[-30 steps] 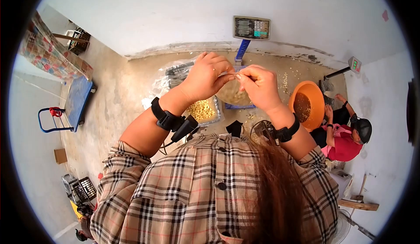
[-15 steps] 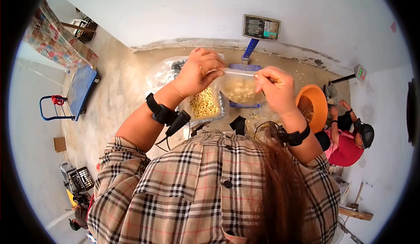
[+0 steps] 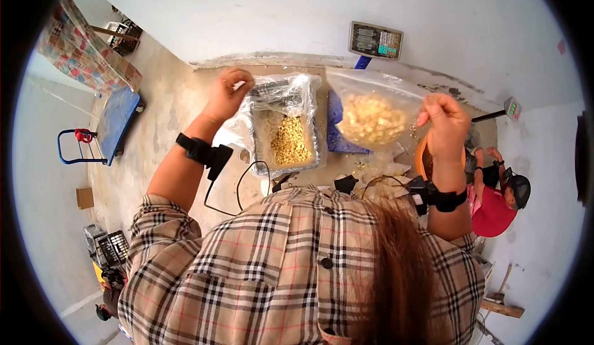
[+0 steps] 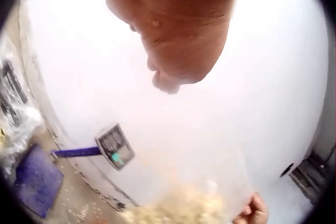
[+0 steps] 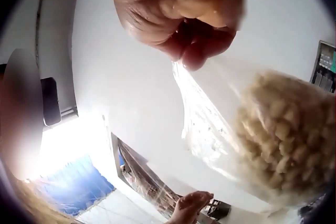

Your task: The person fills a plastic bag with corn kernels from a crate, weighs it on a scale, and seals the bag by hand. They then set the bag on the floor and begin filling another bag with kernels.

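Observation:
By one upper corner, my right hand (image 3: 447, 122) pinches a clear plastic bag (image 3: 405, 88) partly filled with pale yellow pieces (image 3: 374, 119). In the right wrist view the thumb and fingertips close on the bunched plastic, and the filled part hangs off to the side. My left hand (image 3: 228, 93) is away from the bag, its fingers loosely bent around nothing. It hovers near a plastic-lined crate (image 3: 320, 150) that holds more yellow pieces (image 3: 291, 141). Behind the hanging bag is the blue platform (image 3: 337, 138) of a scale, partly hidden.
The scale's display (image 3: 375, 40) stands against the white wall. An orange basin (image 3: 424, 156) is partly covered by my right arm. At the right sits a person in a red top (image 3: 494, 212). A blue trolley (image 3: 117, 122) stands to the left. Loose pieces and plastic lie on the floor.
Both hands were together at the bag's top edge. My left hand has let go and moved left; my right hand has carried the bag right, and it now hangs from one corner.

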The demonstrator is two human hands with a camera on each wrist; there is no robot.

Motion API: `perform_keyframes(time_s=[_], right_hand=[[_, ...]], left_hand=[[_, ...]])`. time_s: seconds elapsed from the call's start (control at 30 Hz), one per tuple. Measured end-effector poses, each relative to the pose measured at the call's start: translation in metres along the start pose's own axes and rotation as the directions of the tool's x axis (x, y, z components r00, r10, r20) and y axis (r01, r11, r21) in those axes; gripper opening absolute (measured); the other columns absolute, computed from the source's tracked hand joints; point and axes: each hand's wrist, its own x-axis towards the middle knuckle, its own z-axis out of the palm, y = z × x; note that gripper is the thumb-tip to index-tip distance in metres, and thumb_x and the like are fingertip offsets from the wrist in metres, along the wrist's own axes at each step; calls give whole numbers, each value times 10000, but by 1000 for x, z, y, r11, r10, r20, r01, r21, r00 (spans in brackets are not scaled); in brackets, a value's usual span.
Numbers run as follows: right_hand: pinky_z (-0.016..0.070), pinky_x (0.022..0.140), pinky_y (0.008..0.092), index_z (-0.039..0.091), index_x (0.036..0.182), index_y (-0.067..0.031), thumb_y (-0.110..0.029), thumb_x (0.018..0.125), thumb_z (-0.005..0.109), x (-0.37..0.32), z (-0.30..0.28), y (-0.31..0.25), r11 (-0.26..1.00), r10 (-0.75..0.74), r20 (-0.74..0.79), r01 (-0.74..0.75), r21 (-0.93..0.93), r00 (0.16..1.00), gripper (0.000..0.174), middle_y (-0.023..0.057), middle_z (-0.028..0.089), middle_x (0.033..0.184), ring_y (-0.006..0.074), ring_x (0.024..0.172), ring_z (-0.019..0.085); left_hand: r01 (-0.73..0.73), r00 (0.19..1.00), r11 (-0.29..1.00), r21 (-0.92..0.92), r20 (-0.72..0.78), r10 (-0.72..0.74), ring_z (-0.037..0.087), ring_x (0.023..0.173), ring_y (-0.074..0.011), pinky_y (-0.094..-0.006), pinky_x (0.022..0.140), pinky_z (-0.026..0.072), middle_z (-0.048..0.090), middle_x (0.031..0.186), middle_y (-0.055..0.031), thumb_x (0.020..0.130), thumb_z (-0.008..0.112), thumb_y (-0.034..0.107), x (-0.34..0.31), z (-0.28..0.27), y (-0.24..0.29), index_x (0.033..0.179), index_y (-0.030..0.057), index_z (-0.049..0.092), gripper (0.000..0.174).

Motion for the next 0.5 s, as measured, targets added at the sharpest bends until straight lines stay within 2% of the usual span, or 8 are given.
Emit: perform_keyframes(time_s=[0.07,0.17,0.27,0.37,0.47,0.5], right_hand=[[419,519,207,573,779,39,-28,820,531,0,-5,-1,1000,-28,10,28,-2,1000,90,40,536,644,87,535,501],[418,528,209,567,770,45,-42,827,533,3,-4,-1,999,-41,40,41,-14,998,109,39,527,639,88,537,495],[419,536,211,567,773,43,-43,825,537,0,-14,9,1000,-24,37,25,-18,999,105,37,522,635,89,549,499],[425,546,216,571,788,42,-32,819,542,-6,-34,28,1000,-4,1,4,12,1000,85,37,525,641,91,567,506],[432,556,220,572,800,43,-20,811,547,-17,-54,52,997,49,-55,-46,60,997,68,41,534,674,94,585,516],[433,558,221,571,802,44,-17,809,549,-22,-57,60,996,44,-67,-39,76,997,65,43,538,688,94,587,517]], left_hand=[[206,978,978,-36,30,-205,536,813,-153,-283,740,419,591,806,-63,748,621,22,-5,-1,-7,718,7,571,60],[286,958,903,-320,113,-263,546,801,-187,-294,747,425,601,822,-65,719,667,89,-5,18,6,714,16,604,97],[150,984,949,-277,131,-117,549,851,-166,-276,774,419,587,929,-61,703,692,113,2,40,27,859,32,612,192],[131,985,948,-289,150,-90,553,857,-185,-281,765,430,573,983,-70,693,703,124,12,67,52,956,67,603,287],[113,978,944,-311,204,-50,555,871,-212,-302,769,444,566,1001,-83,682,713,135,29,105,81,985,87,600,327],[53,981,948,-315,194,9,557,889,-239,-321,778,452,564,1006,-94,671,719,138,36,118,89,987,81,598,343]])
